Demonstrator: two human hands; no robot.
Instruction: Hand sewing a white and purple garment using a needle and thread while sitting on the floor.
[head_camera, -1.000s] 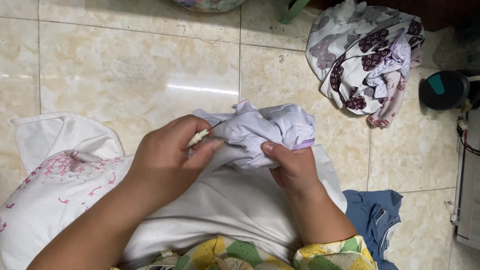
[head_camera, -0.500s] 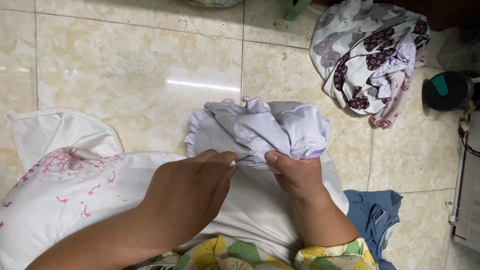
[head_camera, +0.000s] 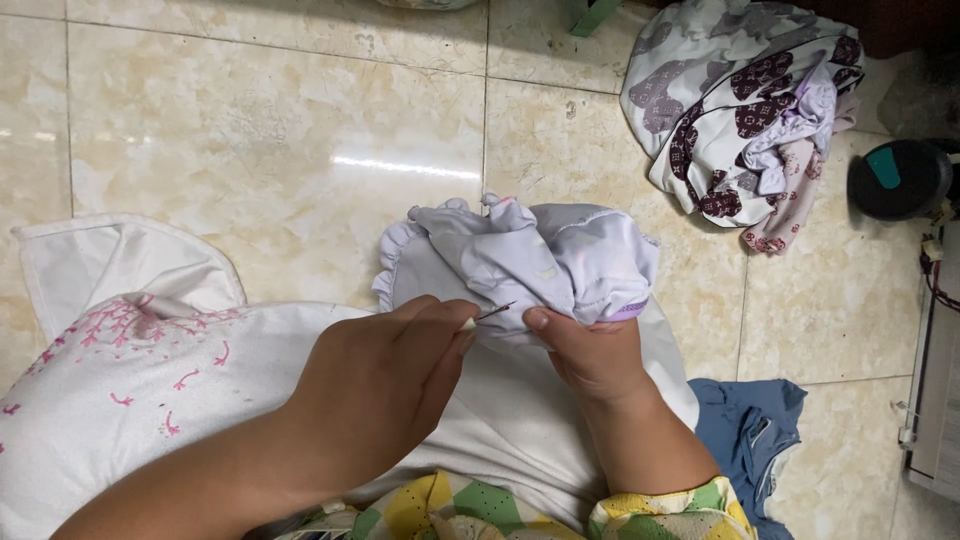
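Left hand now lower, pinching a thin tool (tip at lilac garment), right hand gripping it.

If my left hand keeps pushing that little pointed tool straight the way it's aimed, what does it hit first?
Most likely the bunched lavender garment, close to the right hand's thumb. The left hand aims the thin metal tool rightward at that fold; depth is unclear, so the thumb could come first.

The left hand has slid down off the lilac garment and now pinches a thin metal tool at its edge.
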